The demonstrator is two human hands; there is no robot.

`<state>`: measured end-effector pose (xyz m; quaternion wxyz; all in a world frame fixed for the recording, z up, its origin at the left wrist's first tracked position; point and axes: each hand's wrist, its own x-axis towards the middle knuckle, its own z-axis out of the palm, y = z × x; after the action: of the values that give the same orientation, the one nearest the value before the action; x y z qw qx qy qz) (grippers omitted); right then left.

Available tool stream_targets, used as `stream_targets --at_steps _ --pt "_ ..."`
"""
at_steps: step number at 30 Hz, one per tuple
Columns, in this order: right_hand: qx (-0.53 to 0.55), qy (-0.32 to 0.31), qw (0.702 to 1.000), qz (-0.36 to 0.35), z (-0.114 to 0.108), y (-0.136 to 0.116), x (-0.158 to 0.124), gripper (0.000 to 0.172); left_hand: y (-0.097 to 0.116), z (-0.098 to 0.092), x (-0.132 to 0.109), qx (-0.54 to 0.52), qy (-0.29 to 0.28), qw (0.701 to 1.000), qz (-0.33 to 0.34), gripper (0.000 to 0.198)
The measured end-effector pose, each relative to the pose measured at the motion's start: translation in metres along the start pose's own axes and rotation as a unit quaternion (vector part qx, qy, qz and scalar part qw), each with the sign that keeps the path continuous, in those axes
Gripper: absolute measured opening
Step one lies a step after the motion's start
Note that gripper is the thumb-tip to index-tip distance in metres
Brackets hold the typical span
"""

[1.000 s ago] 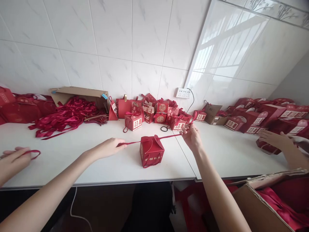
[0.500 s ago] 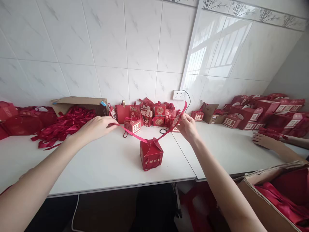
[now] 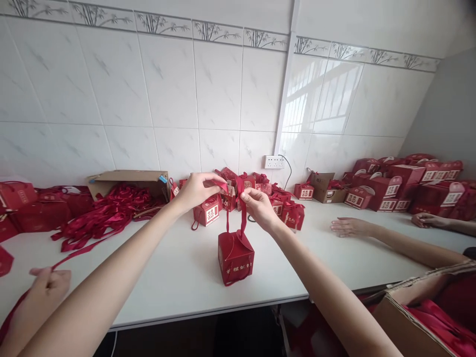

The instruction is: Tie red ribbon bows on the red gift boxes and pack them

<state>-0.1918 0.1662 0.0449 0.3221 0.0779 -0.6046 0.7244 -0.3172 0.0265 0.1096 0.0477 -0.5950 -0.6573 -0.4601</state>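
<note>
Red box (image 3: 236,263), gold-lettered, upright on the bench (image 3: 178,282), which presumably bears its weight so that it needs no steadying; base and far side hidden. To the box's right, an open carton (image 3: 396,317), cut off by the frame; behind the box, a cluster of red boxes (image 3: 265,187), partly masked from view. Above the box, left hand (image 3: 199,191) and right hand (image 3: 258,206), each grip pinching red ribbon (image 3: 243,221), raised apparently to draw both strands clear of the lid (image 3: 240,244); whether the strands cross between the hands is hard to make out, red against red.
</note>
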Motion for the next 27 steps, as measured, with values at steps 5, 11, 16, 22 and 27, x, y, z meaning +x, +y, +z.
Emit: stream_targets --at_steps 5,11,16,22,27 --pt "-0.016 0.007 1.0 -0.015 0.012 0.003 0.002 0.031 -0.001 0.011 0.0 -0.074 -0.006 0.997 0.019 0.022" --pt "-0.024 -0.016 0.999 -0.021 0.023 0.004 0.0 0.026 0.0 0.022 -0.009 -0.118 -0.02 0.993 -0.003 0.019" --pt "-0.038 -0.022 0.999 -0.017 0.026 0.003 -0.001 0.026 0.0 0.022 -0.011 -0.141 -0.011 0.99 0.0 0.016" --pt "-0.075 -0.018 0.997 0.001 0.02 0.002 -0.007 0.029 -0.021 0.043 -0.034 -0.139 0.004 0.989 -0.058 0.023" --pt "-0.08 0.024 0.996 0.014 0.001 -0.001 -0.018 0.031 -0.048 0.078 -0.091 0.025 -0.06 0.975 -0.211 0.04"
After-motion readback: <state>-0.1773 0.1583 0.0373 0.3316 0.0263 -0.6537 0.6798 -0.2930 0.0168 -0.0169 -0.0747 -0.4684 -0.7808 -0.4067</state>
